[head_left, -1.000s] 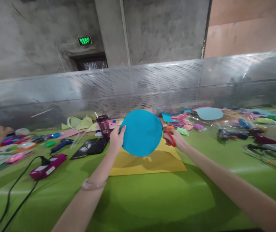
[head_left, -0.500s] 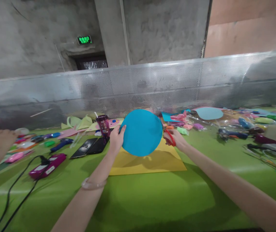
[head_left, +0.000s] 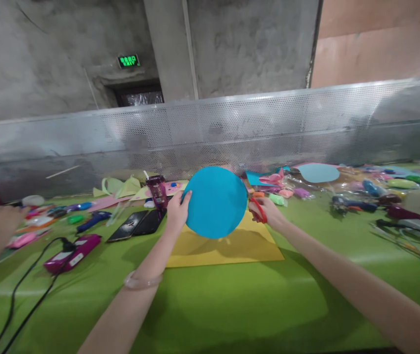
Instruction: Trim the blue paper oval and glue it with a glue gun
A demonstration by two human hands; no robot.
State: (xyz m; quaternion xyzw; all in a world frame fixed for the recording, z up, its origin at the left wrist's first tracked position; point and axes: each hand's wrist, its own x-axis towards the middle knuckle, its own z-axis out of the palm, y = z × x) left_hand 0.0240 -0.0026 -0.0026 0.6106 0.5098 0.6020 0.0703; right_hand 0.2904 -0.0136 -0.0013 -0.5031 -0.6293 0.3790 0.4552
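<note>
Blue disc (head_left: 215,201) — raised over the yellow sheet (head_left: 228,254), short of the table's (head_left: 210,300) far edge — is pinched by its rim in the left hand (head_left: 178,209), seemingly to leave the opposite side free for the scissors (head_left: 262,213) gripped in the right hand (head_left: 271,214).

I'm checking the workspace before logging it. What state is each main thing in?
Blue paper: round, held up by the left hand
Scissors: held in the right hand, at the paper's edge; blade opening unclear
Yellow paper: lying on the table
Cup: upright, lid on, straw in
Power strip: plug inserted
Exit sign: lit
</note>
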